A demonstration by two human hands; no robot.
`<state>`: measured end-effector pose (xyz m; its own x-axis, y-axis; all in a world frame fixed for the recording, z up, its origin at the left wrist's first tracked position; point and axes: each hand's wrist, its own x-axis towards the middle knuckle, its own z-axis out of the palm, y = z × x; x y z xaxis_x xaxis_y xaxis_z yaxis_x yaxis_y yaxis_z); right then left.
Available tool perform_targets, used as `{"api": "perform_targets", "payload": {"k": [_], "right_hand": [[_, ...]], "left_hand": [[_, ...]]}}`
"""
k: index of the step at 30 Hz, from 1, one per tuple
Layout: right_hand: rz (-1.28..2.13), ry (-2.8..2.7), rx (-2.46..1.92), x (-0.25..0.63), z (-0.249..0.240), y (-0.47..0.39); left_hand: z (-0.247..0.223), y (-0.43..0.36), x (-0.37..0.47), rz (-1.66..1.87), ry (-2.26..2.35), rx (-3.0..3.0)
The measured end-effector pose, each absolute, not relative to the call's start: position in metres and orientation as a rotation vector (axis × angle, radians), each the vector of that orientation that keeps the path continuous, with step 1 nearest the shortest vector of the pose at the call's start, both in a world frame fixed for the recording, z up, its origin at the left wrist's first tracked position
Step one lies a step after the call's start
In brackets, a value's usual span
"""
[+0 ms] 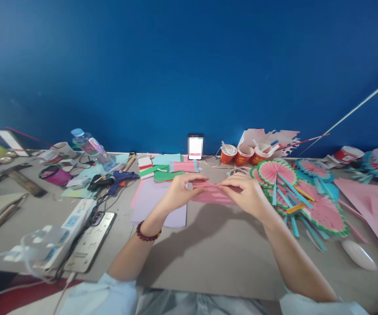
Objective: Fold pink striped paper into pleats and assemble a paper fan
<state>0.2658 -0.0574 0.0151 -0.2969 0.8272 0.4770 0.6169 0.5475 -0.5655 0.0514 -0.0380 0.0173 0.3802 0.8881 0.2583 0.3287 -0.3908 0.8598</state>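
Pink folded paper (213, 195) is held up over the middle of the table, between my two hands. My left hand (181, 191) pinches its left end between thumb and fingers. At the right end, the thumb and fingers of my right hand (243, 191) are closed on the paper's upper edge. Behind the paper lies a small pleated pink strip with blue ends (184, 166). Lilac sheets (159, 205) lie under and beside my left hand. Just right of my right hand are round pleated pink and green paper fans (278, 173) with blue strips.
A phone (196, 146) stands against the blue wall. Red paper cups (244, 155) hold pens and small items. At left are a bottle (93, 148), a blue glue gun (121, 178), a power strip (72, 227) and another phone (92, 243). A white mouse (358, 254) lies at right.
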Motion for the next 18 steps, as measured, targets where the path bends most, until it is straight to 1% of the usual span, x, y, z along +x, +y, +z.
{"api": "perform_targets", "payload": {"k": [5, 11, 18], "right_hand": [[0.474, -1.972, -1.231, 0.2654, 0.0201, -0.0604], [0.53, -1.937, -1.263, 0.2645, 0.0206, -0.0604], [0.639, -1.904, -1.317, 0.2652, 0.0169, -0.059]], "left_hand": [[0.0181, -0.0371, 0.0508, 0.985, 0.976, 1.796], [0.0155, -0.0365, 0.0533, 1.074, 0.982, 1.73], [0.0141, -0.0341, 0.0539, 1.054, 1.02, 1.685]]}}
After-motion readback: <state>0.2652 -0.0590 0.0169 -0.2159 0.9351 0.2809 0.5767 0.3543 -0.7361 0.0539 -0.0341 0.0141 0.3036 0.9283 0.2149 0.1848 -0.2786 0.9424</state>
